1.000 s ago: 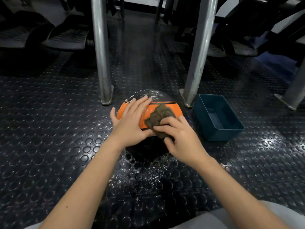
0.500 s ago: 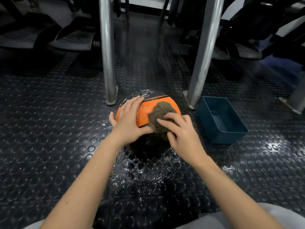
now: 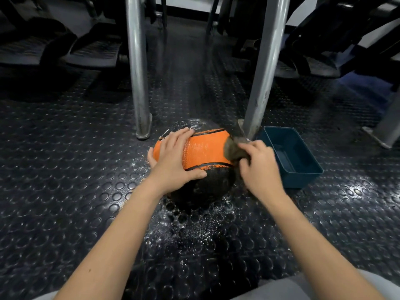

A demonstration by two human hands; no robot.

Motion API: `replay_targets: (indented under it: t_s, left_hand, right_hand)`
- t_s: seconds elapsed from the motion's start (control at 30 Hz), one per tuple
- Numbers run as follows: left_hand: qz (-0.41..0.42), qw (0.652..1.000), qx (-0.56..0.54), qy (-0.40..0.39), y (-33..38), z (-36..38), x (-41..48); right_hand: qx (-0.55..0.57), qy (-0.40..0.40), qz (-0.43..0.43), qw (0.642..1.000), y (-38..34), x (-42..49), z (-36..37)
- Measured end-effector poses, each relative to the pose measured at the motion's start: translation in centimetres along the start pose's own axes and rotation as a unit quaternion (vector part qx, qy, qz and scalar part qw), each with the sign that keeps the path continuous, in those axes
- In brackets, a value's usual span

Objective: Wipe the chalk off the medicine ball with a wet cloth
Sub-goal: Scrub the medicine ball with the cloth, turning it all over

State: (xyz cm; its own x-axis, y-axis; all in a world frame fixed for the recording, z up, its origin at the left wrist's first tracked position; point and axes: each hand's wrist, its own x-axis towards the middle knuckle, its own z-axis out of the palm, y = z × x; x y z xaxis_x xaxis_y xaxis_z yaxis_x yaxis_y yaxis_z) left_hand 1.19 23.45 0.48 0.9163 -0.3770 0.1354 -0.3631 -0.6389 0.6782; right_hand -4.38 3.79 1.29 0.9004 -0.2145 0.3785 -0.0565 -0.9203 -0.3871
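Observation:
The medicine ball (image 3: 204, 151), orange across its middle band and black above and below, sits on the studded rubber floor. My left hand (image 3: 173, 161) lies flat on its left side with straight fingers spread over the top. At the ball's right edge my right hand (image 3: 257, 165) grips a bunched brown-grey cloth (image 3: 232, 148) against the orange band. The orange surface glistens wet. White specks of chalk and water are scattered over the floor (image 3: 194, 226) in front of the ball.
A teal plastic tub (image 3: 303, 169) stands just right of the ball, close to my right hand. Two steel posts (image 3: 138, 83) (image 3: 263, 72) rise right behind the ball. Dark gym equipment (image 3: 324, 40) fills the back.
My right hand has swept the cloth from the ball's middle to its right edge, uncovering the wet orange band. The left hand has stayed on the ball's left side.

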Motion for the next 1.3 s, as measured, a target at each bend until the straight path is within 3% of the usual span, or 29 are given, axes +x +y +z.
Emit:
replay_targets:
  t_s: [0.07, 0.13, 0.2, 0.27, 0.37, 0.43, 0.53, 0.63, 0.7, 0.8, 0.9, 1.03, 1.1, 1.2, 1.3]
  left_hand:
    - [0.005, 1.0, -0.002, -0.001, 0.1, 0.1, 0.1]
    - [0.006, 1.0, 0.0, -0.001, 0.1, 0.1, 0.1]
    - [0.006, 1.0, 0.004, 0.002, 0.1, 0.1, 0.0]
    - [0.01, 1.0, 0.008, 0.002, 0.3, 0.1, 0.0]
    - [0.018, 1.0, 0.021, -0.013, 0.5, 0.3, -0.1]
    - [0.025, 0.999, 0.027, -0.019, 0.6, 0.4, -0.1]
    - [0.023, 0.999, 0.032, -0.025, 0.7, 0.5, -0.2]
    - [0.034, 0.998, 0.034, -0.03, 0.8, 0.3, -0.3]
    - [0.044, 0.997, 0.042, -0.04, 0.8, 0.3, -0.4]
    - [0.073, 0.995, 0.051, -0.034, 0.8, 0.0, -0.4]
    - [0.086, 0.995, -0.015, 0.047, 0.8, 0.0, -0.3]
    - [0.076, 0.978, -0.04, 0.19, 0.8, 0.7, -0.5]
    - [0.047, 0.987, -0.012, 0.156, 1.2, 1.0, -0.5]
    - [0.009, 0.999, 0.019, 0.041, 1.4, 1.1, -0.5]
    - [-0.007, 1.0, -0.001, 0.009, 1.6, 0.5, -0.5]
  right_hand:
    - [0.034, 0.089, -0.001, 0.995, -0.4, 0.4, -1.5]
    - [0.087, 0.134, -0.074, 0.984, -1.9, 0.3, -2.1]
    - [0.11, 0.057, -0.16, 0.979, -2.6, -0.4, -0.9]
    - [0.09, -0.028, -0.157, 0.983, -1.9, -0.6, 0.6]
    - [0.035, 0.001, -0.029, 0.999, 0.5, 0.6, 0.1]
    - [0.034, 0.07, 0.01, 0.997, 0.6, 1.1, -1.2]
    - [0.109, 0.123, -0.103, 0.981, -2.1, 0.5, -2.0]
    - [0.073, 0.024, -0.188, 0.979, -2.7, -0.7, -0.2]
    - [0.059, 0.017, -0.086, 0.994, -1.4, 0.1, -0.6]
    - [0.029, 0.083, 0.055, 0.995, 0.3, 1.1, -2.7]
    - [0.076, 0.112, -0.006, 0.991, -1.0, 0.9, -3.0]
    - [0.106, -0.003, -0.019, 0.994, -2.1, -0.1, -1.5]
    - [0.112, -0.011, -0.02, 0.993, -1.6, 0.0, -1.8]
    - [0.129, -0.043, -0.007, 0.991, -1.3, 0.4, -2.6]
    - [0.055, -0.047, 0.047, 0.996, -0.8, 1.2, -3.3]
